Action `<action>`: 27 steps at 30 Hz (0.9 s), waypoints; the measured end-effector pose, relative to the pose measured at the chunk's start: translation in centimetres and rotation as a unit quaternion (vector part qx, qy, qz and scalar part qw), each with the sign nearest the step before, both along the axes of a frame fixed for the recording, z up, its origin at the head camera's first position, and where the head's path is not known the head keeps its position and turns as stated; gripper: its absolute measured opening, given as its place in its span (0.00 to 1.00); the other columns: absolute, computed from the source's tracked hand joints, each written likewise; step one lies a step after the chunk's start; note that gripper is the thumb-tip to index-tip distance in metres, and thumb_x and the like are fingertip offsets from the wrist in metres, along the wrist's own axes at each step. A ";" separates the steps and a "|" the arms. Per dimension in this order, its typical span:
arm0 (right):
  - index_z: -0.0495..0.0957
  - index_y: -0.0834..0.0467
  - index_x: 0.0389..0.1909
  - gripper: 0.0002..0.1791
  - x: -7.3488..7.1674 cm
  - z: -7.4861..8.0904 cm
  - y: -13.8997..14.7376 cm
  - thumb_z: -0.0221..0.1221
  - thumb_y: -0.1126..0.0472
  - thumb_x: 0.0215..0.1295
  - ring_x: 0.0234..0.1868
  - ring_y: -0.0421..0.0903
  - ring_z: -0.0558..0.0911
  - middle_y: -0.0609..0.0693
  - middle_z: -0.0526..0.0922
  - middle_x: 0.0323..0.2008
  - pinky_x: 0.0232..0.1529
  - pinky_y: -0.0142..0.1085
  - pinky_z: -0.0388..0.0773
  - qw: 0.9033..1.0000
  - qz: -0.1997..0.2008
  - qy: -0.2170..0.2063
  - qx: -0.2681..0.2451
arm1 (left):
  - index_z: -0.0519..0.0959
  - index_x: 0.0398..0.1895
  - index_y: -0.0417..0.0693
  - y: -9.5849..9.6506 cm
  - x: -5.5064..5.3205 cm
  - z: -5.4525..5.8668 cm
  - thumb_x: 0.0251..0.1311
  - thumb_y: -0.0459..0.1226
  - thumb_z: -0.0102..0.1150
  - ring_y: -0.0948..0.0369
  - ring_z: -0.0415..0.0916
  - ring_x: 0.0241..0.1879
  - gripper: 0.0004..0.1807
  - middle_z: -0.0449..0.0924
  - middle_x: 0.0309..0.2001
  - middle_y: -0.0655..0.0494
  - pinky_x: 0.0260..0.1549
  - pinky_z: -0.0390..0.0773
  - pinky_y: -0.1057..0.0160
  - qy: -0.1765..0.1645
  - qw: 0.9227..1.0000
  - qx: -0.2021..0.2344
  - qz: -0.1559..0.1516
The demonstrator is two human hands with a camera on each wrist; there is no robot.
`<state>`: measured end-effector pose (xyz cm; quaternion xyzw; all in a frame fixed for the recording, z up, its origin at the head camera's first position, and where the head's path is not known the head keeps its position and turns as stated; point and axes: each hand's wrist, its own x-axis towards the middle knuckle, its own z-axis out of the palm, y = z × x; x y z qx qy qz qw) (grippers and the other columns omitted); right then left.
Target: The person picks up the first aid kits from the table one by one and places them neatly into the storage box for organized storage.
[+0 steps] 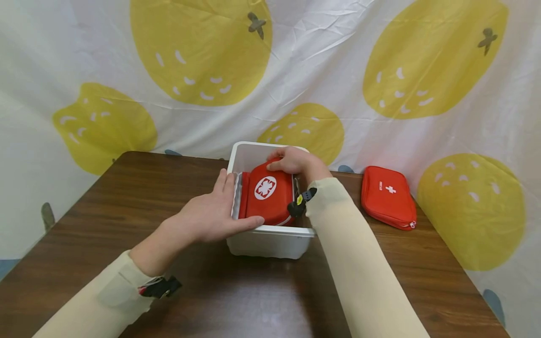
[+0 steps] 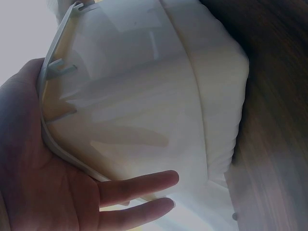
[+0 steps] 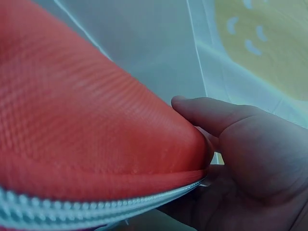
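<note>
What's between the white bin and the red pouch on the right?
In the head view, the right sleeve crosses between the white bin and the red pouch; beyond the sleeve, bare brown tabletop shows up to the pouch.

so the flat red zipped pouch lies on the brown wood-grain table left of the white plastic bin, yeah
Not left: the head view shows the flat red zipped pouch on the brown wood-grain table right of the white plastic bin.

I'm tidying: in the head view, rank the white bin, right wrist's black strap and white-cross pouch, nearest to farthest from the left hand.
1. White bin: touching the left hand.
2. Black strap: near bin's right rim.
3. White-cross pouch: far right.
</note>
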<state>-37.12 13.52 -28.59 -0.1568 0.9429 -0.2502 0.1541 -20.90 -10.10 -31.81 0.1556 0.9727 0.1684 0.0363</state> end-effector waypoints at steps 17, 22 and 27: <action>0.83 0.57 0.68 0.22 0.0 -0.1 0.1 0.60 0.55 0.80 0.50 0.50 0.87 0.58 0.88 0.54 0.55 0.40 0.86 0.999 -0.023 -0.018 -0.026 | 0.42 0.90 0.35 0.2 -0.3 0.0 0.62 0.79 0.52 0.38 0.85 0.60 0.72 0.37 0.90 0.35 0.53 0.87 0.41 0.004 1.000 -0.001 -0.005; 0.81 0.60 0.70 0.23 0.0 -0.1 0.0 0.59 0.57 0.79 0.55 0.52 0.84 0.59 0.86 0.59 0.60 0.44 0.83 0.997 -0.042 -0.027 -0.065 | 0.42 0.90 0.35 0.1 -0.2 0.0 0.62 0.79 0.52 0.38 0.85 0.61 0.72 0.37 0.90 0.35 0.53 0.87 0.41 0.002 1.000 -0.001 -0.005; 0.83 0.58 0.70 0.24 -0.3 -0.1 0.0 0.58 0.56 0.79 0.62 0.54 0.82 0.58 0.86 0.64 0.69 0.47 0.78 0.998 -0.023 0.022 -0.048 | 0.41 0.90 0.36 0.0 -0.2 0.0 0.62 0.79 0.53 0.38 0.85 0.60 0.72 0.37 0.90 0.35 0.53 0.87 0.42 -0.001 1.000 0.000 -0.003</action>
